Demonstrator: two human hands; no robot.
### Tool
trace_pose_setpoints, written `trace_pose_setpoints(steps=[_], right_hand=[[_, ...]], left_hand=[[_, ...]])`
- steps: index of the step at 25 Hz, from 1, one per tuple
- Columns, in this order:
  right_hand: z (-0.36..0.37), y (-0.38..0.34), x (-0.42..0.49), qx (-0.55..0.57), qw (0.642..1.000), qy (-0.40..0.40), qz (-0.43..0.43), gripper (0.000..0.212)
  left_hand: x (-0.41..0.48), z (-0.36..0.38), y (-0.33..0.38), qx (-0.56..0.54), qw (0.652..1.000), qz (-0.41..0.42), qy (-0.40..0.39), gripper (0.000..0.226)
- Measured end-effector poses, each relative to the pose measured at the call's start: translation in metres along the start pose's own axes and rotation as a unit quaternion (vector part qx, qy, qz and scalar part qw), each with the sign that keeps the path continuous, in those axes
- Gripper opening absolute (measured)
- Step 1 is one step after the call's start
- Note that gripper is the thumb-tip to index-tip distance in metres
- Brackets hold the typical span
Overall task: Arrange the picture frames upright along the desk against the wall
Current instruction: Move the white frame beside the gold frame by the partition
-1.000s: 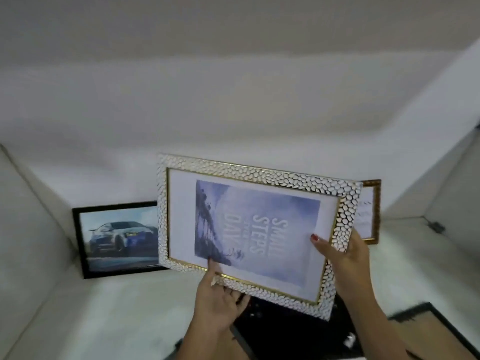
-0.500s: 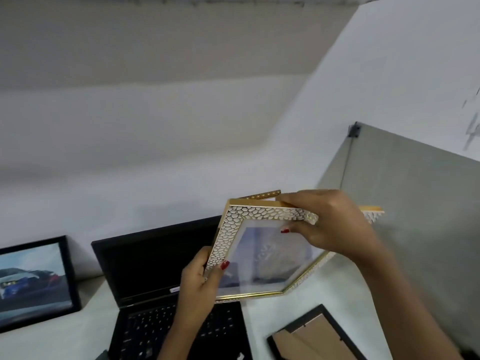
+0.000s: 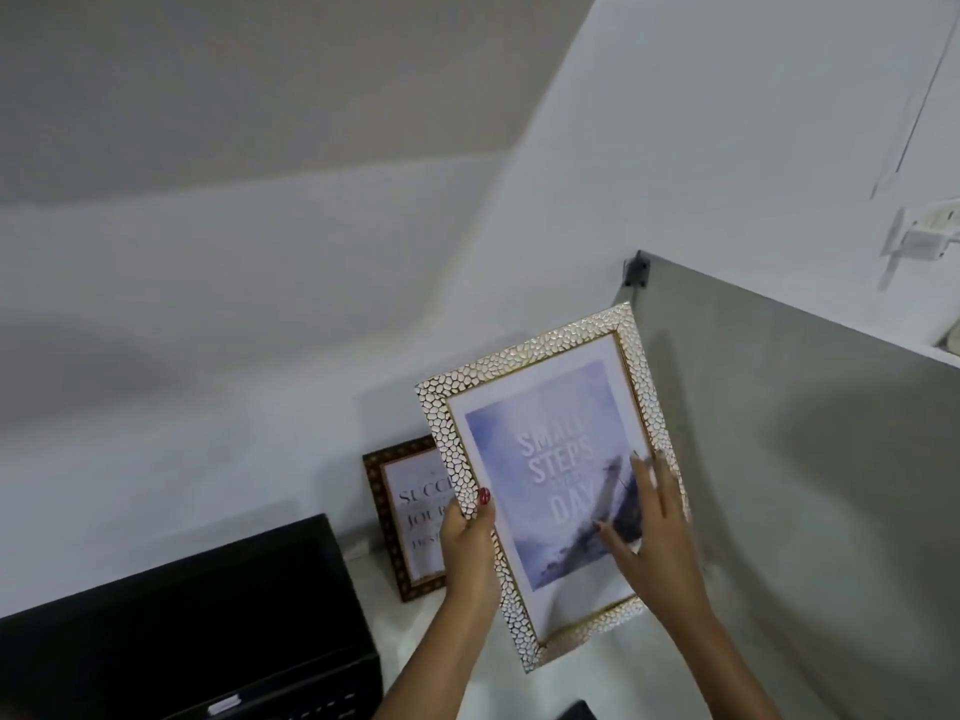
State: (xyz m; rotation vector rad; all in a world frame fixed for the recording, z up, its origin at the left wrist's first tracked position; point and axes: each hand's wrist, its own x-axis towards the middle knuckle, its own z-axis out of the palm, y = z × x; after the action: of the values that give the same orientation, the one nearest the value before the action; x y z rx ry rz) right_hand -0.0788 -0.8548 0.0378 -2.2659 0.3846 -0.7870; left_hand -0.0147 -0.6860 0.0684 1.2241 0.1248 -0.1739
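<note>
- White-and-gold pebbled frame [image 3: 550,480], landscape a second ago and tilted edge-on half a second ago, now stands portrait, lifted above the worktop [image 3: 415,646] by the grey partition [image 3: 810,459].
- Left hand [image 3: 467,543] fingers pinch its left border; right hand [image 3: 654,537] lies flat on the glass, fingers spread.
- Brown frame [image 3: 410,517] already leans against the wall beside the laptop [image 3: 197,615]; the reorientation suggests placement comes next.

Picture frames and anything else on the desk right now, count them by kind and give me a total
Picture frames: 2, the white and gold pebbled frame held in both hands, and the dark brown patterned frame leaning against the wall behind it.
Laptops: 1, the black laptop at lower left.
Total: 3
</note>
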Motion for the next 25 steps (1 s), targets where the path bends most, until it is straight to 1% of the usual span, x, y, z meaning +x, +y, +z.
trace_pose_setpoints(steps=[3,5,6,8,9,10,12,15,17,19,20,22,25], right_hand=[[0.024,0.047,0.022,0.047,0.994,-0.096,-0.015,0.093],[0.041,0.069,0.041,0.054,0.989,-0.134,-0.008,0.099],[0.052,0.082,0.052,0.063,0.988,-0.143,0.006,0.098],[0.069,0.104,0.071,0.071,0.987,-0.144,0.012,0.091],[0.077,0.114,0.077,0.062,0.989,-0.137,-0.004,0.089],[0.084,0.124,0.084,0.051,0.989,-0.135,-0.019,0.089],[0.101,0.139,0.096,0.025,0.991,-0.129,-0.023,0.089],[0.12,0.149,0.106,-0.021,0.995,-0.097,-0.008,0.096],[0.129,0.154,0.104,-0.044,0.996,-0.079,-0.015,0.106],[0.133,0.156,0.102,-0.066,0.996,-0.065,-0.016,0.114],[0.133,0.153,0.102,-0.066,0.996,-0.059,-0.011,0.112],[0.127,0.145,0.1,-0.046,0.997,-0.057,-0.006,0.1],[0.115,0.128,0.092,-0.007,0.995,-0.096,0.002,0.089]], left_hand=[[0.036,0.035,-0.019,0.025,0.999,-0.018,-0.019,0.015],[0.062,0.053,-0.028,0.051,0.998,-0.014,-0.028,0.015],[0.076,0.061,-0.032,0.06,0.997,-0.015,-0.036,0.014],[0.106,0.072,-0.043,0.07,0.996,-0.024,-0.042,0.016],[0.116,0.075,-0.047,0.073,0.996,-0.03,-0.038,0.016],[0.127,0.077,-0.052,0.078,0.996,-0.034,-0.031,0.014],[0.146,0.081,-0.062,0.084,0.995,-0.037,-0.027,0.014],[0.163,0.083,-0.07,0.1,0.994,-0.016,-0.043,0.017],[0.166,0.081,-0.075,0.108,0.992,-0.008,-0.062,0.019],[0.167,0.078,-0.078,0.114,0.992,-0.004,-0.056,0.018],[0.165,0.077,-0.078,0.126,0.991,0.001,-0.042,0.019],[0.161,0.077,-0.075,0.157,0.987,0.016,-0.022,0.027],[0.152,0.077,-0.07,0.2,0.978,0.046,-0.04,0.056]])
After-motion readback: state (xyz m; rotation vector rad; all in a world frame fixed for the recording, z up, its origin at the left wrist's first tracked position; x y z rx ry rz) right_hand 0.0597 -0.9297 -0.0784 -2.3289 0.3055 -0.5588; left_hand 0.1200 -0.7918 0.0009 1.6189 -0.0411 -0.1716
